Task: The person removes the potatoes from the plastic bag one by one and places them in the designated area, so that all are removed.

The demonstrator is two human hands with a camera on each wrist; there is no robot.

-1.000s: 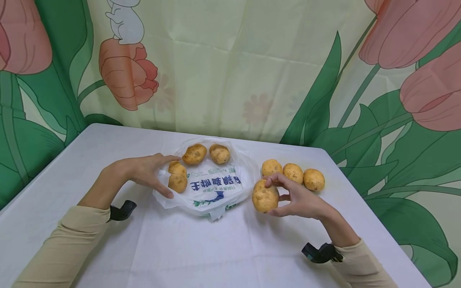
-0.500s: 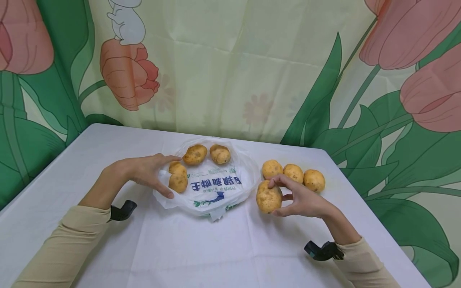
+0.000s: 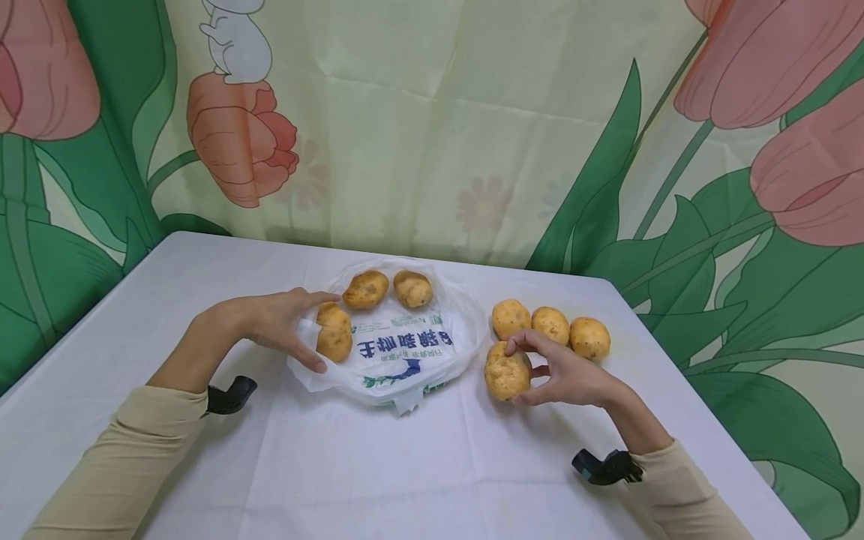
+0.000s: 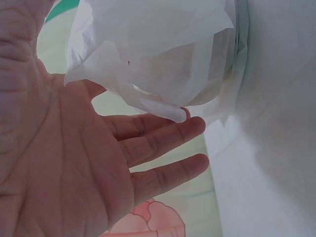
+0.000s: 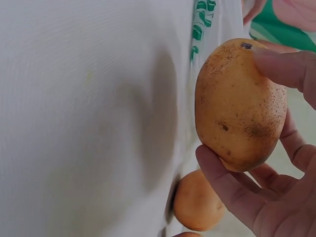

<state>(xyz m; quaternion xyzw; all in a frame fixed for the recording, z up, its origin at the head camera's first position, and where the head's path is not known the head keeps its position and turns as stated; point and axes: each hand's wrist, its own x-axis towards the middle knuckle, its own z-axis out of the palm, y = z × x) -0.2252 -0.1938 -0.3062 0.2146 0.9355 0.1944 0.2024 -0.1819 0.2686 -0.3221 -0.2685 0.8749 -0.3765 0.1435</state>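
My right hand [image 3: 562, 373] grips a potato [image 3: 507, 371] between thumb and fingers, just right of the plastic bag [image 3: 466, 360]. The right wrist view shows this potato [image 5: 239, 106], brown-specked, with its shadow on the cloth beside it. My left hand [image 3: 280, 324] is at the bag's left rim, fingers extended and spread. In the left wrist view, the thin white bag [image 4: 158, 54] lies against the fingertips. Inside the opened bag are three potatoes: one near my left hand [image 3: 334, 334], and two at the back, left [image 3: 365, 289] and right [image 3: 412, 289].
Three more potatoes stand in a row right of the bag: left [image 3: 511, 318], middle [image 3: 550, 325] and right [image 3: 589, 339]. A white cloth [image 3: 358, 472] covers the table. Behind it hangs a curtain [image 3: 432, 135] printed with tulips.
My right hand has shifted slightly to the right with its potato, away from the bag's rim. The left hand, the bag and the other potatoes have stayed in place.
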